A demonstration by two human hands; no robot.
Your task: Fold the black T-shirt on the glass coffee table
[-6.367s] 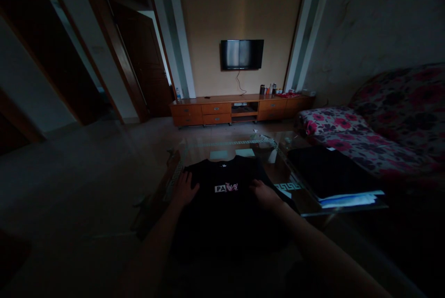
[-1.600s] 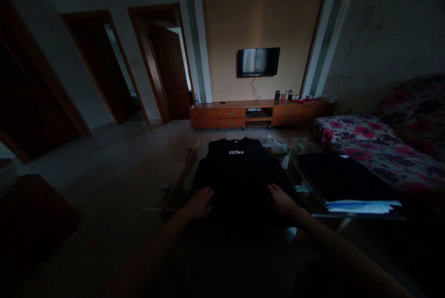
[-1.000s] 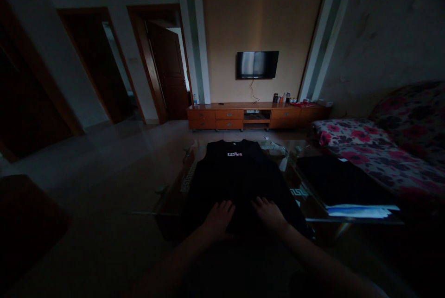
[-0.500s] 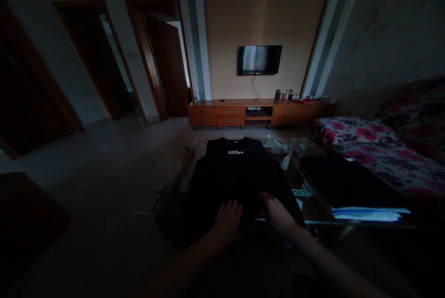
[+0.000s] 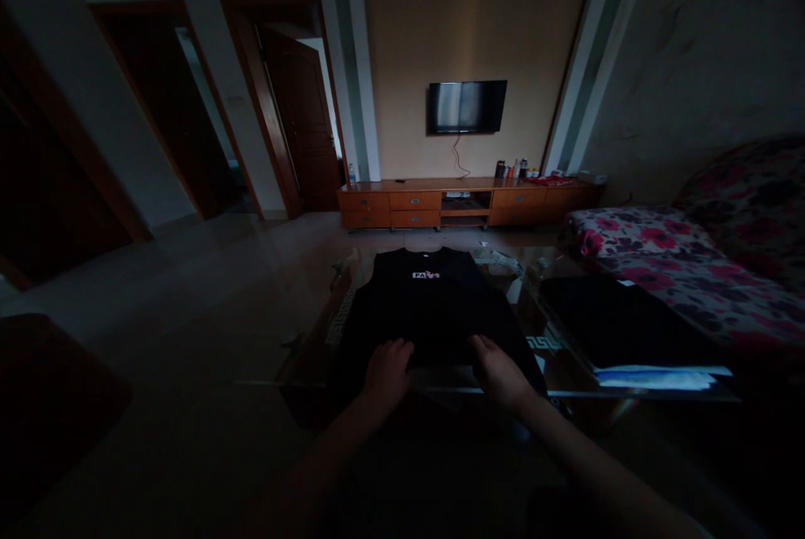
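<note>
A black shirt (image 5: 428,308) lies front up on the glass table (image 5: 302,371), its neckline away from me and a small white and pink print on the chest. My left hand (image 5: 388,370) is closed on the shirt's near edge, left of centre. On the right, my right hand (image 5: 500,373) pinches the same edge, its fingers bent over the cloth. Between the hands the edge is drawn up from the table's front, and glass shows below it. Dim light hides the fingertips and the folds in the dark cloth.
A stack of folded dark clothes (image 5: 629,321), with white and blue layers beneath, sits at the table's right. Beyond it is a floral sofa (image 5: 641,233). A wooden TV cabinet (image 5: 415,202) stands at the far wall under a television (image 5: 466,107).
My left hand has moved left and up, with its fingers now closed on the shirt's edge. That near edge has shifted away from me, baring glass between the hands.
</note>
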